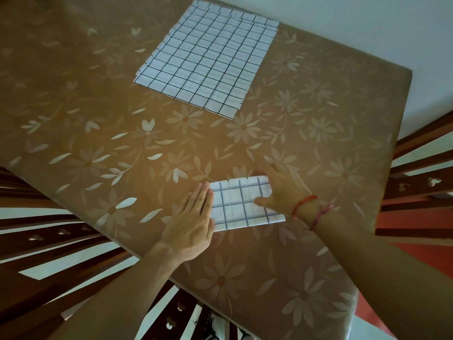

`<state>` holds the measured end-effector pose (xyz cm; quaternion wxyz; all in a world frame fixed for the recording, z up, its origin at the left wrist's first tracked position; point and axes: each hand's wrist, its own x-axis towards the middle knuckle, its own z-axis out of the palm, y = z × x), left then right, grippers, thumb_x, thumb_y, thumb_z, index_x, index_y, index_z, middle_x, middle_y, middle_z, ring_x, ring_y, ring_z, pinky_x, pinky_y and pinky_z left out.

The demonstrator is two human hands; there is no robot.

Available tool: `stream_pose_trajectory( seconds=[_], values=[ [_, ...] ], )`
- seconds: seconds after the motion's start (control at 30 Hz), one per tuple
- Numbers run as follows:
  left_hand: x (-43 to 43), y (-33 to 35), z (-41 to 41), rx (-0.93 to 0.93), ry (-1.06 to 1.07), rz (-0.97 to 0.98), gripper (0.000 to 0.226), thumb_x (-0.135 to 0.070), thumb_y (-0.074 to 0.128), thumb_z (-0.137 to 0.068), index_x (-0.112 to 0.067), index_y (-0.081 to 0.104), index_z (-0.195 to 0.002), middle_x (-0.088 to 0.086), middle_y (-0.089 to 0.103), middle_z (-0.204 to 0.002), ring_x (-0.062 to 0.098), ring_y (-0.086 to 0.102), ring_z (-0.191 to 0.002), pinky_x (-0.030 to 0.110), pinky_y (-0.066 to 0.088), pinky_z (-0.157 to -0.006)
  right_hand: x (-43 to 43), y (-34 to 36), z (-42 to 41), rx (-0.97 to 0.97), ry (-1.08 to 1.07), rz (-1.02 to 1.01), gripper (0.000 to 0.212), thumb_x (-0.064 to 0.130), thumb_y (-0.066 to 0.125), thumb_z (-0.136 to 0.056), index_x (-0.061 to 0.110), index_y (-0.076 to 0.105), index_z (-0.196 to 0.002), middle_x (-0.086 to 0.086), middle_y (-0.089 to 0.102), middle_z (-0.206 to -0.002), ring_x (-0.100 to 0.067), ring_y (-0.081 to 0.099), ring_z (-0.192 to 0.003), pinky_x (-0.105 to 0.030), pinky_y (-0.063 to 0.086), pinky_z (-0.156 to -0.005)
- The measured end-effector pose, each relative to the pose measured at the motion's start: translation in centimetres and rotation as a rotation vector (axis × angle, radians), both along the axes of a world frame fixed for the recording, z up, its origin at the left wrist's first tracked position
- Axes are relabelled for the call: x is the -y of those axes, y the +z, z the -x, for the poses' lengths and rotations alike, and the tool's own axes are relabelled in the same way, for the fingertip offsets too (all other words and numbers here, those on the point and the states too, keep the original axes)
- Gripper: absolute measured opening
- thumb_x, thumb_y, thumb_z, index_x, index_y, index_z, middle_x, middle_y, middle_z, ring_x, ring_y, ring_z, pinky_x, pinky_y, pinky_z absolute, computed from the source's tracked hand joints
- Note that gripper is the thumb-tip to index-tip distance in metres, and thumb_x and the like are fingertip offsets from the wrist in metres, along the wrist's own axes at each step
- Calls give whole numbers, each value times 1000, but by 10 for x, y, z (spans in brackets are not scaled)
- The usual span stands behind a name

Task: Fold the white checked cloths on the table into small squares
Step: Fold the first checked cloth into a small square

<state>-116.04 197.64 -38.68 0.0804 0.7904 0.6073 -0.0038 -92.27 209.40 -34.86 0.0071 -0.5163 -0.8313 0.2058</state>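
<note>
A small folded white checked cloth (239, 204) lies near the table's front edge. My left hand (193, 219) rests flat, fingers together, along the cloth's left edge. My right hand (282, 190) lies spread on its right side, with the thumb pressing on top of the cloth and the fingers over its far right corner. Neither hand grips it. Further back lies a flat stack of unfolded white checked cloths (206, 60), with several layered edges showing at its left and far sides.
The table (122, 123) wears a brown cloth with pale flowers. Wooden chair backs stand at the left (36, 231), the front (179, 312) and the right (421, 187). A white wall rises behind the table's far edge.
</note>
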Motion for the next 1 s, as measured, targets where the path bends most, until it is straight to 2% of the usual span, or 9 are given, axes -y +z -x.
stream_pose_trajectory(
  seconds=[0.3, 0.37, 0.47, 0.57, 0.63, 0.73, 0.87, 0.93, 1.0],
  values=[
    [0, 0, 0, 37, 11, 19, 64, -34, 12, -99, 1, 14, -152, 16, 3, -161, 25, 0, -150, 41, 12, -121, -22, 14, 23, 128, -124, 322, 46, 46, 81, -50, 29, 59, -86, 9, 60, -84, -18, 61, -73, -34, 55, -64],
    [0, -1, 1, 40, 12, 29, 64, -34, 12, -99, 0, 10, -153, 15, -2, -161, 24, -5, -150, 39, 8, -121, -37, -32, 9, 202, -144, 347, 50, 53, 80, -44, 29, 62, -84, 9, 63, -81, -15, 61, -70, -33, 54, -61],
    [1, -2, 2, 43, 11, 43, 64, -35, 12, -99, -1, 7, -153, 14, -6, -162, 23, -9, -149, 39, 7, -122, -89, -174, -64, 243, -117, 410, 61, 61, 84, -38, 38, 63, -90, 14, 66, -94, -15, 64, -90, -30, 54, -67],
    [0, 0, 2, 71, 28, 56, 65, -35, 15, -98, -2, 11, -153, 12, -4, -162, 20, -8, -150, 39, 8, -122, -57, -78, -12, 9, -180, 453, 27, 40, 85, -61, 33, 60, -70, 13, 58, -80, -14, 61, -82, -29, 51, -64],
    [-2, 5, 0, 119, 45, 57, 65, -33, 24, -97, -2, 15, -153, 11, 0, -163, 18, -4, -150, 37, 9, -122, -36, -6, 20, -37, -169, 387, 24, 26, 77, -75, 22, 57, -62, 10, 50, -69, -14, 53, -68, -26, 44, -62],
    [-6, 16, -4, 253, 130, 76, 70, -26, 49, -95, -7, 16, -154, 6, 10, -163, 18, 11, -149, 31, 16, -117, -28, 15, 22, 11, -135, 350, 30, 23, 69, -83, 6, 53, -64, 4, 43, -65, -21, 50, -70, -27, 40, -59],
    [-10, 30, -8, 351, 193, 5, 73, -15, 64, -87, -6, 27, -149, 7, 33, -151, 22, 39, -134, 34, 40, -108, -17, 20, 8, -51, -215, 349, 26, 22, 69, -84, 20, 56, -61, 22, 53, -84, -1, 48, -81, -19, 39, -71],
    [-6, 32, -11, 371, 159, -31, 70, -12, 66, -86, -7, 32, -147, 6, 38, -148, 21, 42, -131, 28, 36, -107, -7, 18, 0, -141, -302, 350, 27, 19, 72, -80, 20, 57, -57, 10, 60, -70, -6, 55, -64, -27, 46, -67],
    [1, 35, -16, 374, 117, -65, 69, -13, 67, -86, -9, 34, -147, 3, 40, -147, 16, 41, -131, 23, 31, -107, 3, 15, -11, -277, -468, 375, 13, 18, 73, -77, 15, 66, -67, -4, 66, -72, -19, 63, -67, -35, 55, -65]
  ],
)
